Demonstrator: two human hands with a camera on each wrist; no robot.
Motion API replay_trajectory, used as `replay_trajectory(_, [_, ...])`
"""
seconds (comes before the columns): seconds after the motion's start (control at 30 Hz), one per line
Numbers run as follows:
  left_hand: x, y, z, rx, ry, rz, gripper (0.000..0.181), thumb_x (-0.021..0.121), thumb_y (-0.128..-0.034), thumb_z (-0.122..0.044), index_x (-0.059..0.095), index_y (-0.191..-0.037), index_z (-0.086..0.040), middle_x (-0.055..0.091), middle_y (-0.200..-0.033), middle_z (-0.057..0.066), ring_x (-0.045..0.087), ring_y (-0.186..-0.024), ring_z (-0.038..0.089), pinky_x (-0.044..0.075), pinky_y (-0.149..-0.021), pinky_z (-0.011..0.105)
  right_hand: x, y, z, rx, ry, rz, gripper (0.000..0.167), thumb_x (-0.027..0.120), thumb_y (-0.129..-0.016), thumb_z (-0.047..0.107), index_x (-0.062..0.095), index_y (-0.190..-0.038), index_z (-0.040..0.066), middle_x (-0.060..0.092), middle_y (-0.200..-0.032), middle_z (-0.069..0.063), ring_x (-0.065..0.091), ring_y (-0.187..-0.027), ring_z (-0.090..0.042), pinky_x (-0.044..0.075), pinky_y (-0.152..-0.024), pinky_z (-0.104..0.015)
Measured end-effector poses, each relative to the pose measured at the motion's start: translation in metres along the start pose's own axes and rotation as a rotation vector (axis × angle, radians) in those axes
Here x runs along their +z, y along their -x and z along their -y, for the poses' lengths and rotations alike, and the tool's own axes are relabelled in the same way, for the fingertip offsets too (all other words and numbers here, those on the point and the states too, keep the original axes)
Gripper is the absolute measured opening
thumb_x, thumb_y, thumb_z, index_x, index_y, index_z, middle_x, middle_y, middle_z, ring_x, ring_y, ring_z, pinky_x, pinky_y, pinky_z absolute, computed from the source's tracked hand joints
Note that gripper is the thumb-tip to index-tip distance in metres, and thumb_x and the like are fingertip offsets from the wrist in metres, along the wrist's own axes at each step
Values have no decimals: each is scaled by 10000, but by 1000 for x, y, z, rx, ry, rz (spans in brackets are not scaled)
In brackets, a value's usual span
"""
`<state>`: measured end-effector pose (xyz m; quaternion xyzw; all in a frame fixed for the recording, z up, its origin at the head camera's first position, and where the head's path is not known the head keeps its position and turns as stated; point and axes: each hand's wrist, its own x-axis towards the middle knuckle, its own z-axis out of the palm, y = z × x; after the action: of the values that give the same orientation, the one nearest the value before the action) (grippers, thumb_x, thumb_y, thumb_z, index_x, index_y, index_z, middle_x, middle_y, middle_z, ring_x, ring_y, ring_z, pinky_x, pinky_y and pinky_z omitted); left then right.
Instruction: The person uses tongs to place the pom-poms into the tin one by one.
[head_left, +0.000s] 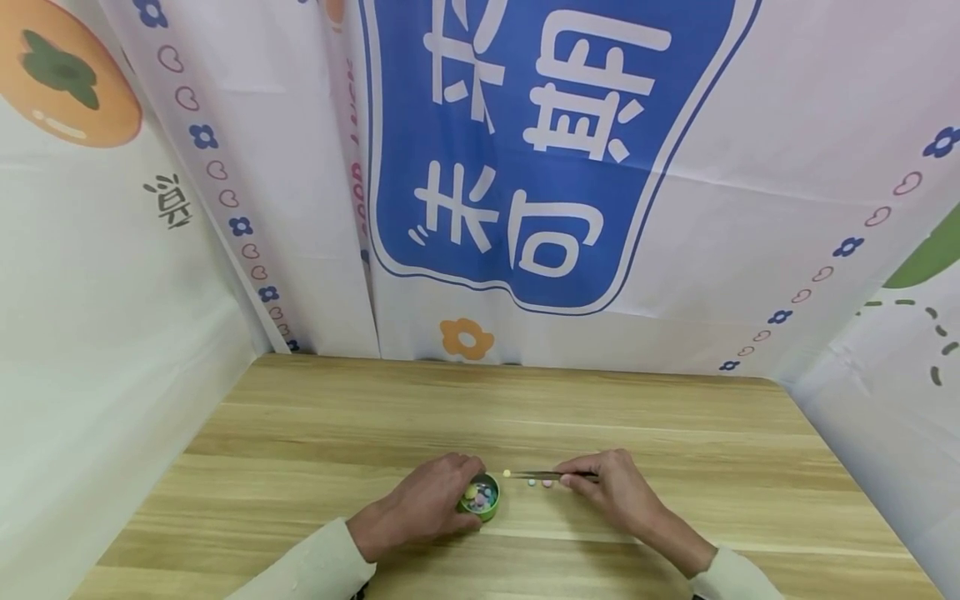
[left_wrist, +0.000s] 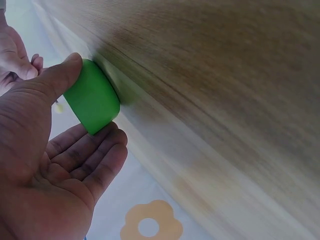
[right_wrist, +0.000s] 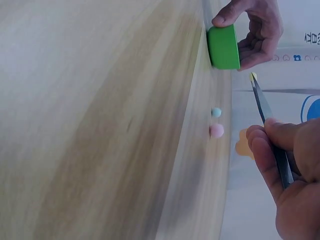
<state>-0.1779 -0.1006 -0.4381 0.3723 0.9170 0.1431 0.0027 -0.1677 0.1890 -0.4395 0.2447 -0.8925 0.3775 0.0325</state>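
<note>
A small round green tin (head_left: 489,510) stands on the table, with several pastel pompoms (head_left: 480,497) inside it. My left hand (head_left: 431,497) grips the tin from its left side, the thumb and fingertips against its wall, as the left wrist view also shows. In my right hand (head_left: 618,492) I pinch dark metal tweezers (right_wrist: 265,107), their tips pointing left toward the tin. A tiny yellow pompom (right_wrist: 253,76) is held at the tips, just right of the tin and above the table. Below the tweezers lie a light blue pompom (right_wrist: 216,112) and a pink pompom (right_wrist: 217,131).
The wood-grain table (head_left: 337,408) reaches back to a printed cloth (head_left: 675,275) hung behind it. More cloth (head_left: 97,333) hangs along the left and right sides. Both sleeves are pale.
</note>
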Motion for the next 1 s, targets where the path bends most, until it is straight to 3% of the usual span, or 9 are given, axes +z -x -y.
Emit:
replay_trajectory(0.5, [-1, 1, 1, 11, 8, -6, 480, 855, -746, -339, 599, -1060, -82, 664, -955, 11, 574, -826, 59, 493, -693, 195, 3, 0, 9, -37, -50, 31, 142, 684, -906, 99, 767, -1005, 41, 764, -956, -120, 730, -832, -126, 538, -672, -143])
replay_trajectory(0.73, [-1, 2, 1, 9, 12, 1, 454, 850, -756, -345, 596, -1038, -96, 668, -960, 10, 578, -832, 59, 494, -693, 200, 7, 1, 11, -30, -51, 28, 140, 711, -891, 151, 780, -1003, 101, 771, -957, -56, 642, -793, 19, 539, -624, -186])
replay_trajectory(1.0, [-1, 2, 1, 12, 4, -3, 467, 849, -755, -347, 599, -1049, -83, 663, -952, 12, 583, -831, 68, 497, -694, 199, 11, 1, 15, -24, -86, 72, 170, 697, -906, 167, 771, -1038, 90, 766, -997, -58, 691, -894, -52, 548, -679, -163])
